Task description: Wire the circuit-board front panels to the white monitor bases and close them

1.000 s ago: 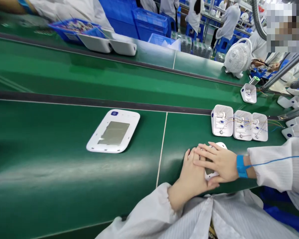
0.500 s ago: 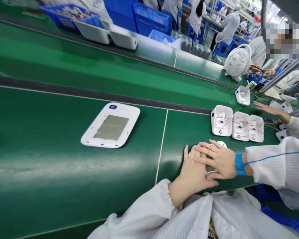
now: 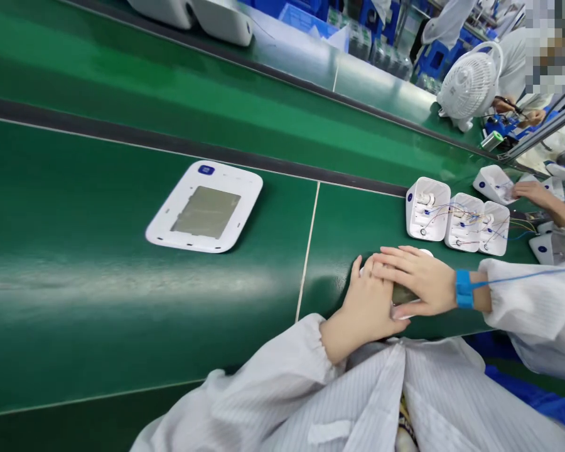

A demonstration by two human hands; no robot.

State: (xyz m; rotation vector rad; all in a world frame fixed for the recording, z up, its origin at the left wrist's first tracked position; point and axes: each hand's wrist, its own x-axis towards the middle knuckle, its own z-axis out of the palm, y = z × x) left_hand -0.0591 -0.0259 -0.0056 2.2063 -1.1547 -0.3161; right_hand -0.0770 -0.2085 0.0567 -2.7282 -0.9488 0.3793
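Observation:
Both my hands lie over a white plastic cover (image 3: 402, 296) with a grey display window, at the near edge of the green bench. My left hand (image 3: 365, 298) spans its left side, thumb along the near edge and fingers toward the far edge. My right hand (image 3: 419, 280), with a blue strap on the wrist, covers its right side, and its fingertips overlap the left hand's fingers. Most of the cover is hidden under the hands. A similar white cover (image 3: 204, 210) with a grey window and a blue mark lies on the bench to the left.
Several open white housings (image 3: 427, 209) with coloured wires stand beyond my right hand. A co-worker's hand (image 3: 537, 193) touches another white housing (image 3: 492, 184). Across the green belt (image 3: 263, 125) stand a white fan (image 3: 468, 85) and white shells (image 3: 221, 22). A blue cord runs from my wrist strap.
The co-worker's hand has come onto a white housing, which is now farther right, nearer that person. My view has shifted, so the bench sits higher. My hands stay on the cover.

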